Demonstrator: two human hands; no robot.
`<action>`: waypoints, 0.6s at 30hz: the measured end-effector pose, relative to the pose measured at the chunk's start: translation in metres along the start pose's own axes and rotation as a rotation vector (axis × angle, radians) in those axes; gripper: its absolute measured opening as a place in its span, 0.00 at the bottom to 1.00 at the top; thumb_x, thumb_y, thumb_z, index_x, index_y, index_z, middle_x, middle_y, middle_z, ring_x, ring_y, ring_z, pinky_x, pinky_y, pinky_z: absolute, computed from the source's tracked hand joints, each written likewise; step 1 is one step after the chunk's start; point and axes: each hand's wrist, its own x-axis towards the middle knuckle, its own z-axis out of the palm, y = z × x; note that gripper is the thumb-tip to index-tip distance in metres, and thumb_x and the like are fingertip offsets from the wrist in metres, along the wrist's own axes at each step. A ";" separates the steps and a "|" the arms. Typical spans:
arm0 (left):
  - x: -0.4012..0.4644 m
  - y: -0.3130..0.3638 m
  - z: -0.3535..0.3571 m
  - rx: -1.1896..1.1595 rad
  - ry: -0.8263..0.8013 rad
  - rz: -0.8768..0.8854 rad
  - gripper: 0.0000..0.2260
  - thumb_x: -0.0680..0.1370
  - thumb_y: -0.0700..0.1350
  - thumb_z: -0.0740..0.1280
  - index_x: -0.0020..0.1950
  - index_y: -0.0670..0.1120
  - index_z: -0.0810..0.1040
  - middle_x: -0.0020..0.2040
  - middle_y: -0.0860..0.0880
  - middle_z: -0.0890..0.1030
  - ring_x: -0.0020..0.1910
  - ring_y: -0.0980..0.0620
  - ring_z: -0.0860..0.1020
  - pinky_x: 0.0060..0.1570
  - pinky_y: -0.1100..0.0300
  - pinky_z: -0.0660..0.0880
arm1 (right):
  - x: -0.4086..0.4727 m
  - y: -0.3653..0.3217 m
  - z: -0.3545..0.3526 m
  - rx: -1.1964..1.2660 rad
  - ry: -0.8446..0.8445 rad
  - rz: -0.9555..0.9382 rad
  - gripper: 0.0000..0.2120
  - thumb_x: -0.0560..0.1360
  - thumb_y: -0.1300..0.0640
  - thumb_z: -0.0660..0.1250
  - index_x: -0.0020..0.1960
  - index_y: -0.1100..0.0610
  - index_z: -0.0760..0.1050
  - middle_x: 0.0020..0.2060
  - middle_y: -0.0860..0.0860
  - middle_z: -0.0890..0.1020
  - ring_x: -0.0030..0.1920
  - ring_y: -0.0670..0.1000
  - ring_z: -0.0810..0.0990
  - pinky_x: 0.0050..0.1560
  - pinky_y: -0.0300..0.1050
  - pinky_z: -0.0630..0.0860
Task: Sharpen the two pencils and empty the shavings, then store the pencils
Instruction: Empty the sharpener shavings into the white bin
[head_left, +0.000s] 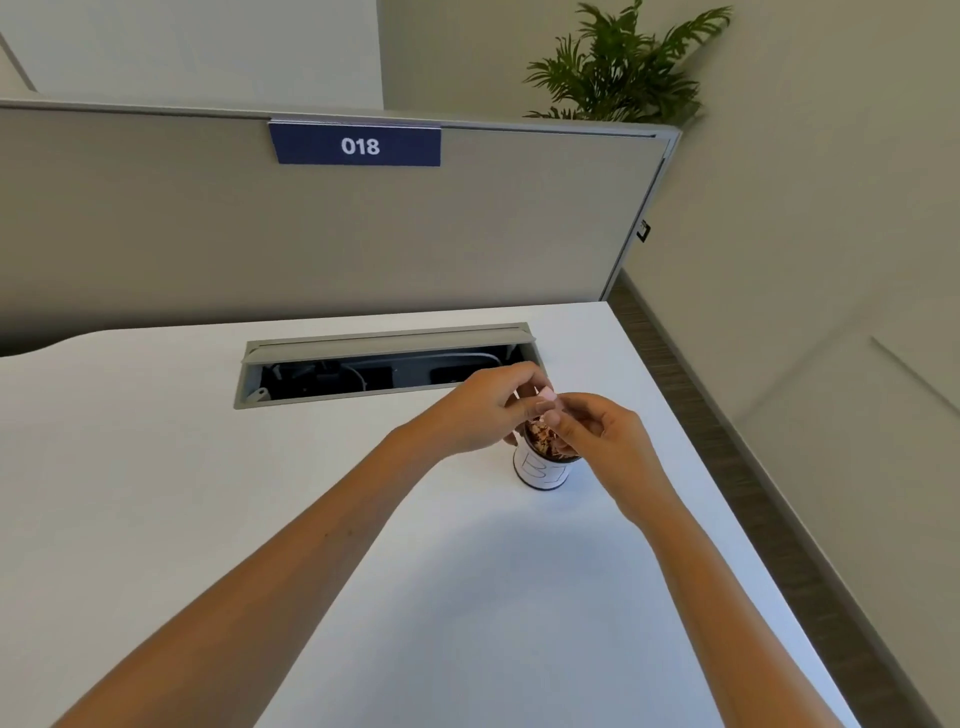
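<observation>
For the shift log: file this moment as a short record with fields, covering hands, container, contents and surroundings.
surface: white desk
container: small white cylindrical cup with handwritten letters, upright on the desk
contents: brown pencil shavings inside the cup
left hand: above the cup rim, fingers pinched on a small item, mostly hidden
right hand: meets the left over the cup; its grip cannot be judged
pencils: none visible
behind: open grey cable tray, blue sign reading 018, green potted plant
</observation>
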 end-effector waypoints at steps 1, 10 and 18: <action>0.004 -0.001 0.003 0.034 0.014 0.009 0.09 0.82 0.49 0.62 0.56 0.45 0.75 0.48 0.47 0.80 0.39 0.54 0.79 0.38 0.55 0.82 | 0.005 0.003 -0.001 0.005 -0.003 0.010 0.09 0.74 0.56 0.70 0.53 0.54 0.79 0.45 0.50 0.84 0.45 0.41 0.82 0.42 0.31 0.77; 0.032 -0.018 0.036 0.088 0.084 0.052 0.05 0.82 0.44 0.61 0.53 0.43 0.74 0.45 0.43 0.80 0.44 0.44 0.77 0.42 0.50 0.75 | 0.027 0.038 -0.012 0.180 -0.044 0.118 0.13 0.76 0.56 0.67 0.59 0.57 0.79 0.53 0.54 0.79 0.52 0.48 0.79 0.54 0.45 0.73; 0.044 -0.029 0.045 0.101 0.062 0.094 0.04 0.82 0.42 0.60 0.54 0.45 0.73 0.45 0.49 0.78 0.42 0.54 0.74 0.40 0.63 0.70 | 0.028 0.046 -0.026 0.256 -0.164 0.170 0.13 0.78 0.54 0.63 0.61 0.54 0.79 0.36 0.50 0.74 0.36 0.45 0.69 0.42 0.40 0.71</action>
